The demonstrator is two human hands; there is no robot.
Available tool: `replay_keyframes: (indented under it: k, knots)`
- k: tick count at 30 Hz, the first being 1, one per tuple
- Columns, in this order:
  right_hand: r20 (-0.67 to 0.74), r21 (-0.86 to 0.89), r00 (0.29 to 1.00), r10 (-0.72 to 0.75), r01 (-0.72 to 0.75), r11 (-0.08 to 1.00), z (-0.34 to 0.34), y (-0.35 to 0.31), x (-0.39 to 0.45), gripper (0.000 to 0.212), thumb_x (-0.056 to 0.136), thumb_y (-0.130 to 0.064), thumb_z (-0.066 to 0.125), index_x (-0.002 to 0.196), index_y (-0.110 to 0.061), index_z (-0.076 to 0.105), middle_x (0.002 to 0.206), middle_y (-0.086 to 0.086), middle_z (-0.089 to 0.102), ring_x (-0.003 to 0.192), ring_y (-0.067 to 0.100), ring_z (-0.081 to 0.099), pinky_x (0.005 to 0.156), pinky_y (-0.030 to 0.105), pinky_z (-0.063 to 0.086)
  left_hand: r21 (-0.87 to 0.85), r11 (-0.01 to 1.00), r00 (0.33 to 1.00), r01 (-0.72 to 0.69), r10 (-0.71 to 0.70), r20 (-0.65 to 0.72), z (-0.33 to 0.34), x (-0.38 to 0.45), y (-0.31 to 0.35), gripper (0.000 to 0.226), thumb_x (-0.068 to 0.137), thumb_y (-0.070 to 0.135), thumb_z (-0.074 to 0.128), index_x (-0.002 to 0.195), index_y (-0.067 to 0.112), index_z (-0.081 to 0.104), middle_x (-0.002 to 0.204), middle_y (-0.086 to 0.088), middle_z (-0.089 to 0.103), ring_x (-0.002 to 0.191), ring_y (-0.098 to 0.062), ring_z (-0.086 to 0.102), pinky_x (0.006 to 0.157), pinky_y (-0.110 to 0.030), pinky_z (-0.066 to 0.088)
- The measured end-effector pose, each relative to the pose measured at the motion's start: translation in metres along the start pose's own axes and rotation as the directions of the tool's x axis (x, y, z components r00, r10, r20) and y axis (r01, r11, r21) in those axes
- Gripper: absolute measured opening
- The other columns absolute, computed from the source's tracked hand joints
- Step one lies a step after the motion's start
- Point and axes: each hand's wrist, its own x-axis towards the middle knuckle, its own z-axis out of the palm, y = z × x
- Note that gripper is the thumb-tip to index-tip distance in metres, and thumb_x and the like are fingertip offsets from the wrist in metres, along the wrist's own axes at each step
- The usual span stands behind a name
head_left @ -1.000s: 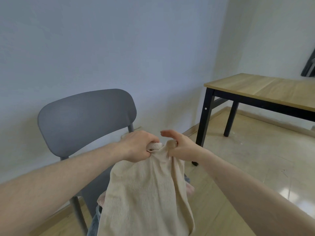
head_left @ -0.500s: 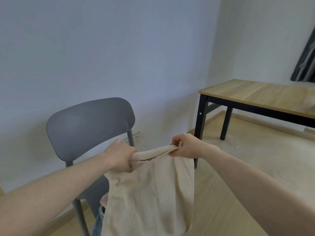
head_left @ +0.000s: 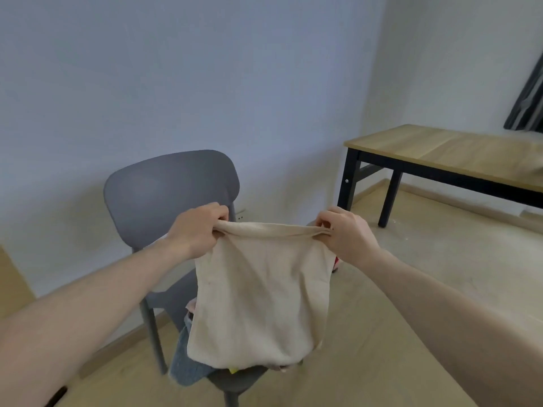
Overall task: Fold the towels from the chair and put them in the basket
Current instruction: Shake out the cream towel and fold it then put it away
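Note:
A beige towel (head_left: 261, 301) hangs in the air in front of me, stretched along its top edge. My left hand (head_left: 197, 230) grips its upper left corner and my right hand (head_left: 343, 233) grips its upper right corner. Behind and below it stands a grey chair (head_left: 167, 186) with more towels on its seat: a blue-grey one (head_left: 188, 365) hangs off the front left, and pink and yellow bits show under the beige towel. No basket is in view.
A wooden table with black legs (head_left: 440, 151) stands at the right against the wall. A dark curtain (head_left: 529, 98) hangs at the far right. Light wooden floor (head_left: 411, 274) lies between chair and table.
My hands have moved apart along the towel's top edge, spreading it from a bunched fold into a flat hanging sheet. The view has shifted slightly up and back.

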Motion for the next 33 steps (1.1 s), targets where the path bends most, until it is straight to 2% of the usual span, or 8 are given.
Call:
replay_keyframes:
  k: [5, 10, 14, 16, 20, 27, 30, 33]
  knots:
    - [-0.023, -0.007, 0.998, -0.063, 0.062, 0.998, 0.008, -0.011, -0.051, 0.025, 0.081, 0.005, 0.068, 0.086, -0.019, 0.065, 0.091, -0.007, 0.058, 0.081, 0.017, 0.054, 0.06, 0.036, 0.049, 0.029, 0.993, 0.985, -0.118, 0.12, -0.124, -0.001, -0.043, 0.015, 0.04, 0.073, -0.006, 0.06, 0.077, 0.03, 0.043, 0.083, 0.017, 0.045, 0.082, -0.011, 0.039, 0.052, -0.02, 0.024]
    - [0.051, 0.056, 0.999, -0.007, 0.004, 0.998, 0.03, -0.022, -0.112, 0.025, 0.082, 0.003, 0.067, 0.086, -0.022, 0.067, 0.093, -0.01, 0.052, 0.086, 0.01, 0.047, 0.063, 0.032, 0.048, 0.057, 0.976, 0.973, -0.209, 0.213, -0.091, 0.012, -0.098, 0.025, 0.043, 0.074, 0.002, 0.079, 0.072, 0.029, 0.045, 0.084, 0.009, 0.058, 0.081, -0.01, 0.039, 0.06, -0.01, 0.024]
    - [0.142, 0.083, 0.988, 0.063, -0.076, 0.994, 0.046, -0.028, -0.15, 0.024, 0.086, -0.003, 0.07, 0.091, -0.026, 0.067, 0.104, -0.014, 0.053, 0.098, 0.013, 0.053, 0.072, 0.029, 0.048, 0.06, 0.978, 0.98, -0.2, 0.201, -0.007, 0.023, -0.13, 0.027, 0.041, 0.072, 0.007, 0.086, 0.074, 0.031, 0.053, 0.091, 0.011, 0.062, 0.082, -0.011, 0.047, 0.064, -0.014, 0.038]
    - [0.19, 0.074, 0.978, 0.091, -0.107, 0.992, 0.054, -0.029, -0.163, 0.025, 0.087, -0.004, 0.07, 0.092, -0.028, 0.064, 0.11, -0.014, 0.055, 0.103, 0.015, 0.056, 0.073, 0.028, 0.048, 0.051, 0.977, 0.978, -0.209, 0.208, 0.028, 0.027, -0.142, 0.03, 0.034, 0.074, 0.012, 0.086, 0.078, 0.033, 0.059, 0.095, 0.013, 0.063, 0.083, -0.01, 0.05, 0.069, -0.01, 0.032]
    - [0.273, 0.1, 0.95, 0.153, -0.187, 0.977, 0.069, -0.032, -0.181, 0.024, 0.085, -0.007, 0.066, 0.091, -0.03, 0.06, 0.108, -0.01, 0.057, 0.094, 0.019, 0.059, 0.071, 0.031, 0.048, 0.044, 0.983, 0.979, -0.177, 0.171, 0.11, 0.034, -0.16, 0.04, 0.023, 0.081, 0.018, 0.081, 0.09, 0.036, 0.069, 0.1, 0.017, 0.064, 0.086, -0.006, 0.048, 0.076, -0.014, 0.035]
    - [0.383, 0.181, 0.905, 0.183, -0.268, 0.946, 0.097, -0.033, -0.2, 0.025, 0.085, -0.006, 0.063, 0.102, -0.023, 0.071, 0.112, -0.006, 0.06, 0.099, 0.018, 0.063, 0.085, 0.027, 0.051, 0.08, 0.994, 0.923, -0.077, 0.041, 0.383, 0.034, -0.177, 0.051, 0.032, 0.082, 0.038, 0.064, 0.113, 0.047, 0.064, 0.112, 0.027, 0.054, 0.105, -0.005, 0.056, 0.093, -0.027, 0.046]
    - [0.429, 0.301, 0.855, 0.292, -0.441, 0.846, 0.101, -0.036, -0.198, 0.029, 0.085, -0.008, 0.059, 0.101, -0.027, 0.073, 0.113, -0.008, 0.064, 0.099, 0.016, 0.065, 0.069, 0.012, 0.05, 0.104, 0.992, 0.777, 0.077, -0.125, 0.617, 0.025, -0.172, 0.059, 0.057, 0.069, 0.071, 0.053, 0.12, 0.048, 0.062, 0.119, 0.025, 0.058, 0.11, -0.011, 0.06, 0.088, -0.033, 0.05]
    - [0.446, 0.468, 0.743, 0.5, -0.669, 0.577, 0.103, -0.039, -0.189, 0.023, 0.094, -0.012, 0.058, 0.105, -0.024, 0.073, 0.107, -0.009, 0.068, 0.096, 0.014, 0.065, 0.065, 0.014, 0.051, -0.011, 0.961, 0.82, 0.276, -0.229, 0.524, 0.032, -0.155, 0.067, 0.044, 0.071, 0.071, 0.061, 0.099, 0.037, 0.066, 0.099, 0.016, 0.068, 0.089, -0.01, 0.065, 0.072, -0.029, 0.052]
